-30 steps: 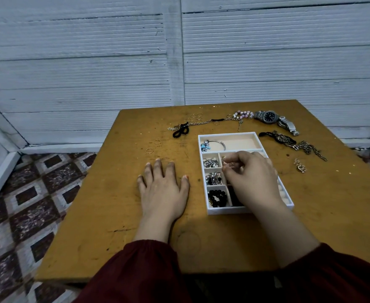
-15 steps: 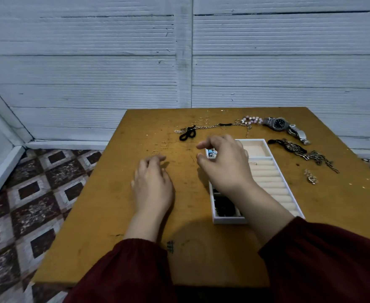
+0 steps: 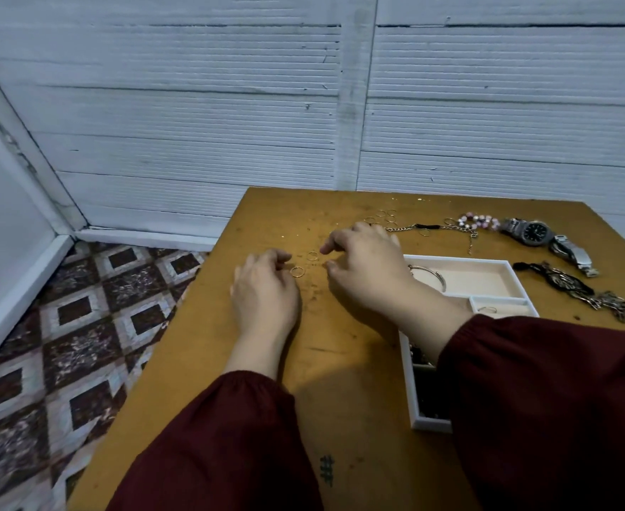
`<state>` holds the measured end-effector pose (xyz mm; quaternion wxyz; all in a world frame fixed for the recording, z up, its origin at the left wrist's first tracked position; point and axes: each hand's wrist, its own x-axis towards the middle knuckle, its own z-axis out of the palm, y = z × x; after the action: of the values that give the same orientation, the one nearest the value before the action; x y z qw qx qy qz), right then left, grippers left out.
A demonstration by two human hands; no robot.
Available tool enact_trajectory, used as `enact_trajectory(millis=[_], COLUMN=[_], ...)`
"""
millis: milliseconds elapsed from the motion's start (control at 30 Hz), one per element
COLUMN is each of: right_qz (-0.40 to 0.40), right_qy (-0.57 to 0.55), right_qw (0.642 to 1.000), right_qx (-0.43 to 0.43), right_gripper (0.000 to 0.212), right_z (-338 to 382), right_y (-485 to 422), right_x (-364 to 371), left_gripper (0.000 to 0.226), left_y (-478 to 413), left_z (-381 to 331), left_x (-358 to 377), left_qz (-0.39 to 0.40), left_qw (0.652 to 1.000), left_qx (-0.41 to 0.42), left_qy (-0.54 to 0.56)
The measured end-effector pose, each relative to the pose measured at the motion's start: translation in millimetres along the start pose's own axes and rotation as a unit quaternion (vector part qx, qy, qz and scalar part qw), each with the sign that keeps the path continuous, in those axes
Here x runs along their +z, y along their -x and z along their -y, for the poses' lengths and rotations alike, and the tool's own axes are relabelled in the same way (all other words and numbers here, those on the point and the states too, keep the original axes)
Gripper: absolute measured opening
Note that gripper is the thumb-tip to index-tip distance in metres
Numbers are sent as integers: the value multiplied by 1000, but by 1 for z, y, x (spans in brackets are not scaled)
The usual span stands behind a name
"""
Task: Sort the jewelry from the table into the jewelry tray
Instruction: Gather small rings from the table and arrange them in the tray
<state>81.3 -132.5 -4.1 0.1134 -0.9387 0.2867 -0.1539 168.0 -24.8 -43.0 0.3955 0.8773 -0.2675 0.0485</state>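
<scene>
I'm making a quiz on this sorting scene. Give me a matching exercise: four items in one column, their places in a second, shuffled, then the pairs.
Items:
1. watch
2. bangle
3. two gold rings
4. dark chains

Places:
A. on the table between the two hands
B. inside the tray's large far compartment
C. far right of the table, beyond the tray
D. on the table right of the tray

Pairs: 1-C, 2-B, 3-A, 4-D

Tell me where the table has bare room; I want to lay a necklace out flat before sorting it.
The widest bare patch is the near left table, between its left edge and the left hand. A smaller one lies along the far left corner, beyond both hands. It is crowded right of the jewelry tray, with dark chains, and along the far edge with watch and beads.
</scene>
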Motion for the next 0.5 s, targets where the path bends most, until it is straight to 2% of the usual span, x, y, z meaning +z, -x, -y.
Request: enact_trajectory(millis=[167,300,500], right_qz=[29,37,38], right_qy=[23,61,109], right_qw=[999,997,993], right_qx=[-24,-36,-25], right_gripper=[27,34,30], right_z=[-2,0,4], right_y=[-21,-27,-39], right_x=[19,33,37], left_gripper=[29,30,31], left_y=[-4,-4,-5], left_z=[3,4,5], left_x=[3,3,6], left_qz=[53,61,67], left_qw=[996,995,990], left_qx=[-15,-9,13], left_qy=[-73,-74,-121])
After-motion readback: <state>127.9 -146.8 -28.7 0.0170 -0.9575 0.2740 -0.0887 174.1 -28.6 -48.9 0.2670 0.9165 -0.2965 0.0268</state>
